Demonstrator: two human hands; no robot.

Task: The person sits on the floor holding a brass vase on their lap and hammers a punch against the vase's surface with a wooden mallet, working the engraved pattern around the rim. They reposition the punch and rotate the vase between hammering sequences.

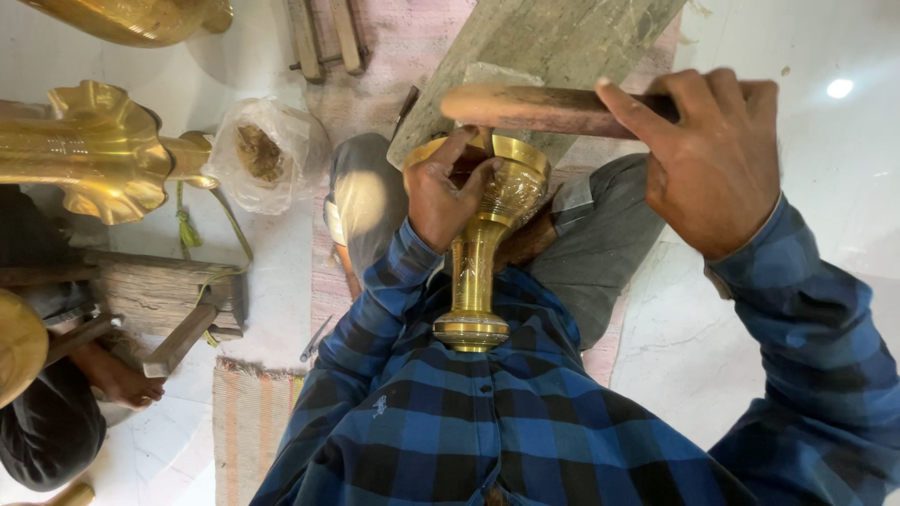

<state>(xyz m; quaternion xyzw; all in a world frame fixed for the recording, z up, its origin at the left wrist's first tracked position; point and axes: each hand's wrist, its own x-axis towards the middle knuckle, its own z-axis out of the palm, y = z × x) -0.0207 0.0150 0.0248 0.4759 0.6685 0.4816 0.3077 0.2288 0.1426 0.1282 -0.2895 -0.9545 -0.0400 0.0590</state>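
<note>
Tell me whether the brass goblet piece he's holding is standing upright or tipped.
Tipped. The brass goblet leans back, base against the checked shirt, rim gripped by the left hand.

Brass goblet (478,253) on lap — plastic bag (267,155) left, plank (553,42) beyond.

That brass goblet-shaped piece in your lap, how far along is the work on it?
The brass vessel already shows engraved patterning on bowl and stem. In hand: the left hand grips its rim while the right hand holds a wooden mallet over it. What remains cannot be told from here.
</note>
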